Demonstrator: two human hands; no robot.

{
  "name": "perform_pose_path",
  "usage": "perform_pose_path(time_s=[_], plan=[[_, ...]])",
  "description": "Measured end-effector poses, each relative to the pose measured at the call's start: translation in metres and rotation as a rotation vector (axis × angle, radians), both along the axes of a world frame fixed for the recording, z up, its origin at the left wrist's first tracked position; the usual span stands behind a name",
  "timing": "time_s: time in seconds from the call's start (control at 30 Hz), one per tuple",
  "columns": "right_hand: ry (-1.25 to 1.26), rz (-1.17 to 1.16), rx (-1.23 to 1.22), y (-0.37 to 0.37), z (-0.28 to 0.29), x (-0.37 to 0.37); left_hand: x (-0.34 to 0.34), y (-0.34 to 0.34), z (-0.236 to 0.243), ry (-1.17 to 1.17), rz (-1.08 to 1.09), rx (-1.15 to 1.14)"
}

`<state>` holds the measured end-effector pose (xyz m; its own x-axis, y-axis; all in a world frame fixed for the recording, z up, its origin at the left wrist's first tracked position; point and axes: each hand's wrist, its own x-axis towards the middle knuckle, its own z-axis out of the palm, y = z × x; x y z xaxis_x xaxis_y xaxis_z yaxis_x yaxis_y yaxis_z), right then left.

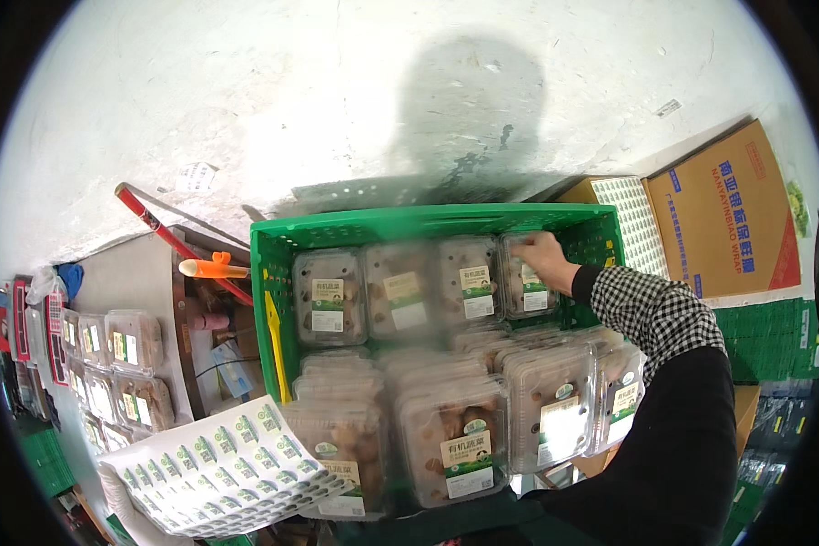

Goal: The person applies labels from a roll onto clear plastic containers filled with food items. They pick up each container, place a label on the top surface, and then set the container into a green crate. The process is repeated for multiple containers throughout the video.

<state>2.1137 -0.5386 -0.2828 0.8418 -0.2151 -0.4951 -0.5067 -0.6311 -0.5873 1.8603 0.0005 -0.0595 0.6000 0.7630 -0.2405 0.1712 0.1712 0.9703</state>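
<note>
At the lower left, my left hand (129,508), in a white glove, grips a stack of sticker sheets (211,469) printed with rows of small green-and-white stickers. My bare right hand (548,258) reaches into the green crate (428,217). Its bent, closed fingers touch the upper part of a clear plastic clamshell box (530,289) at the crate's far right; anything between the fingertips is hidden. Three similar boxes, one a labelled clamshell (470,278), lie to its left. Nearer me, overlapping rows of clamshells (455,446) hold brown produce; several carry round green stickers above their labels.
A brown cardboard carton (723,218) stands right of the crate, beside another sheet of stickers (630,214). More packed clamshells (136,341) sit at the left. A red pole (159,226) and an orange handle (212,268) jut near the crate's left edge. A pale wall (337,100) rises behind.
</note>
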Motion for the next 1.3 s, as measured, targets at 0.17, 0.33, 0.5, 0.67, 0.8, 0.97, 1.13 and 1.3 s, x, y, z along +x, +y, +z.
perform_pose_path(time_s=[0.17, 0.33, 0.5, 0.67, 0.8, 0.97, 1.13, 1.3], plan=[[-0.117, 0.089, 0.116, 0.050, -0.027, -0.002, -0.002, -0.005, 0.001, -0.023, 0.034, -0.073], [-0.361, 0.513, -0.270, 0.061, -0.031, -0.002, -0.011, 0.003, -0.002, -0.036, 0.073, -0.097], [-0.193, 0.575, -0.158, 0.098, 0.007, 0.008, -0.022, 0.009, -0.003, -0.059, 0.111, -0.082], [-0.133, 0.323, 0.265, 0.142, -0.017, 0.011, -0.026, 0.015, -0.010, -0.081, 0.119, -0.112], [-0.193, 0.407, 0.165, 0.165, -0.029, 0.011, -0.035, 0.020, -0.012, -0.050, 0.173, -0.107], [-0.689, 0.889, -0.295, 0.168, -0.029, 0.005, -0.039, 0.020, -0.013, -0.056, 0.207, -0.090], [-0.509, 0.782, 0.216, 0.201, -0.001, 0.005, -0.039, 0.020, -0.012, -0.051, 0.221, -0.098], [-0.122, 0.367, 0.647, 0.258, -0.023, 0.018, -0.040, 0.018, -0.010, -0.066, 0.204, -0.100]])
